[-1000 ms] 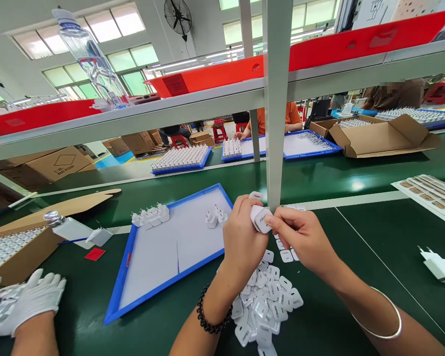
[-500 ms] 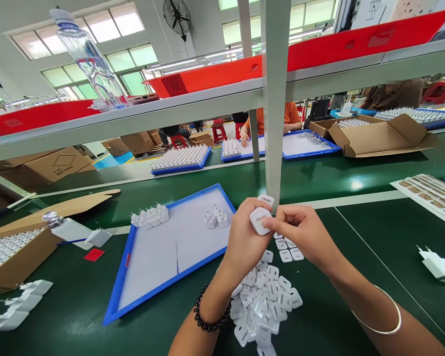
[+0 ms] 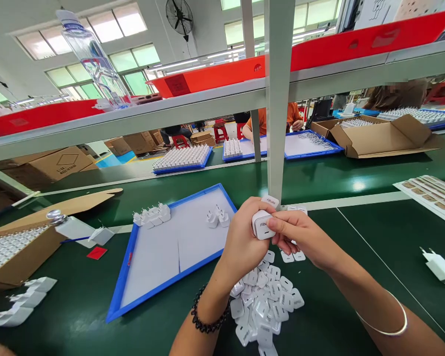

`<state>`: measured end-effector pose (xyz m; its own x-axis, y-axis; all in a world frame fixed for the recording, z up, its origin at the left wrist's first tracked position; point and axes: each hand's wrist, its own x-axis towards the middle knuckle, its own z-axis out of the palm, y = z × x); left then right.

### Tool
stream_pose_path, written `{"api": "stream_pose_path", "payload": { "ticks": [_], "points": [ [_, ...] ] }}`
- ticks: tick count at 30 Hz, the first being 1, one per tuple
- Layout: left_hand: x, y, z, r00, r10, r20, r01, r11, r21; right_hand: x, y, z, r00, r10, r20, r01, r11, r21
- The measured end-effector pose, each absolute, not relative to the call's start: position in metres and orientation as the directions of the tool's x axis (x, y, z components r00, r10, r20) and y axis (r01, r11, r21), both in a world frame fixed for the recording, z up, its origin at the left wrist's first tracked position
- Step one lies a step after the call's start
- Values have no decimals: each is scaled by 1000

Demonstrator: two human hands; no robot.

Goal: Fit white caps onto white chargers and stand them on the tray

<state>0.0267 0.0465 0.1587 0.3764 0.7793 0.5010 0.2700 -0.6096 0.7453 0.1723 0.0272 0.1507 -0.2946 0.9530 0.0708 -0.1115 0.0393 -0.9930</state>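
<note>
My left hand [image 3: 241, 232] is wrapped round a white charger [image 3: 261, 226], whose lettered face with a small slot points toward me. A second white lettered piece [image 3: 270, 200] pokes out above the same hand. My right hand [image 3: 300, 230] grips the charger's right edge, its thumb on the face and its other fingers curled beneath. Below both hands lies a loose pile of white charger covers [image 3: 261, 301]. More lettered covers [image 3: 292, 256] lie just behind, partly hidden by my right hand. Left of my hands, a blue-rimmed tray [image 3: 148, 269] bears several white pronged chargers [image 3: 154, 215].
At left are an open carton [image 3: 29, 262] of white pieces, a pump bottle [image 3: 72, 228], a red square [image 3: 97, 252] and a row of chargers [image 3: 25, 299]. A shelf post [image 3: 276, 123] stands behind my hands. One charger [image 3: 441, 267] lies far right. A co-worker [image 3: 293, 116] sits opposite.
My right hand has shifted slightly down, its fingers now below the charger. The charger is tilted, so its slot and side show more. The view has moved slightly.
</note>
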Motion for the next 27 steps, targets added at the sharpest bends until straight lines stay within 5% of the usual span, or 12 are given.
{"api": "stream_pose_path", "payload": {
  "ticks": [8,17,20,22,23,27],
  "points": [
    [24,49,155,343,784,517,344,-617,708,165,34,140,-251,962,109,-102,86,-991],
    [18,64,146,466,848,251,201,-378,904,148,32,121,39,916,398,368,357,-858],
    [-4,78,147,433,843,320,368,-490,790,155,34,124,-49,923,382,436,364,-823],
    [-29,92,148,368,865,342,609,-502,614,163,37,129,-90,937,338,405,345,-847],
    [-44,101,148,299,895,330,756,-433,491,168,38,132,-83,943,323,384,329,-863],
    [-99,137,134,69,956,287,918,-173,357,189,39,142,-2,955,297,307,283,-909]
  ]
}}
